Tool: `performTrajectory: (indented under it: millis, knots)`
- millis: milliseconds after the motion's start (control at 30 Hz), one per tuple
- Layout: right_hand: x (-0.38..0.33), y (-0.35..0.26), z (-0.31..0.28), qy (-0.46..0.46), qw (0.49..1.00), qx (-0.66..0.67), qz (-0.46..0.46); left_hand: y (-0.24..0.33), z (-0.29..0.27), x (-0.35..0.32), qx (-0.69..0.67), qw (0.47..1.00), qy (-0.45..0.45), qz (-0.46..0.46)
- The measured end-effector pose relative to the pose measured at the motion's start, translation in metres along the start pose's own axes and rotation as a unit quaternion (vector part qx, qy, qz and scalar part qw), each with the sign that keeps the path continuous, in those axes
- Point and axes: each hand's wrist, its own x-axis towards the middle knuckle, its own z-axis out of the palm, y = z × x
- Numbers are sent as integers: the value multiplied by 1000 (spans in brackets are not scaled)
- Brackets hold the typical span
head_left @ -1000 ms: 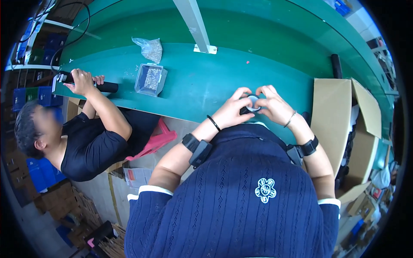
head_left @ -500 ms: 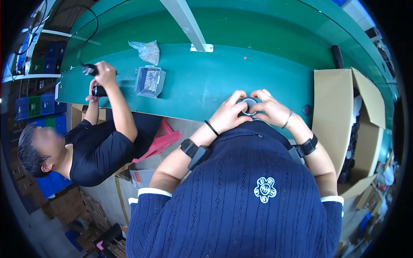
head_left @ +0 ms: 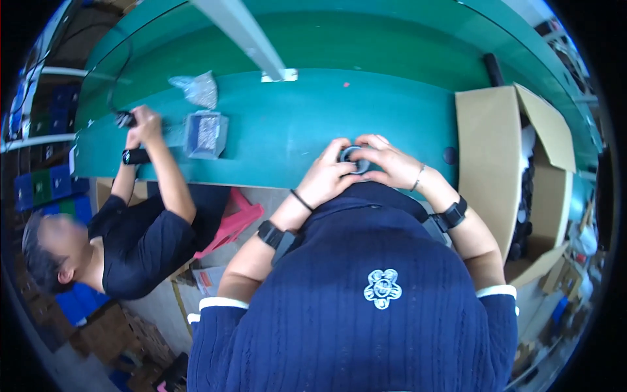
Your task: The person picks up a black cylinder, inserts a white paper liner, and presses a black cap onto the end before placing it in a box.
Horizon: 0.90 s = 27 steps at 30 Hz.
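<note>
At the near edge of the green table, both my hands meet around a small round part [head_left: 356,168], dark with a pale grey inside. My left hand [head_left: 326,173] curls its fingers around the left side of it. From the other side, my right hand [head_left: 395,166] grips it, with fingers reaching over its top. Fingers hide much of the part, so I cannot tell its exact kind.
A plastic bin [head_left: 214,145] of small silvery pieces and a clear bag [head_left: 206,91] of similar ones lie left. A co-worker there holds a corded black tool [head_left: 124,119]. Right stands an open cardboard box [head_left: 486,144] with dark parts; a post [head_left: 251,39] rises behind.
The whole view has shifted, so things sit further left in the picture. My right fingers have moved across the top of the round part. The co-worker's two hands have come closer together.
</note>
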Motion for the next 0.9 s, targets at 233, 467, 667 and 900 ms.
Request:
performTrajectory:
  millis: [233, 467, 667, 900]
  knots:
    - [-114, 125, 2, 107, 830, -259, 482, 2, -9, 5, -77, 991, 15, -112]
    - [-156, 156, 24, 98, 779, -265, 560, -5, -9, 8, -61, 993, -18, -96]
    - [-120, 131, 9, 286, 854, 218, 375, -1, -15, 13, -61, 992, -10, -111]
    - [-50, 47, -17, 158, 569, 806, 48, -2, -17, 7, -33, 992, -49, -112]
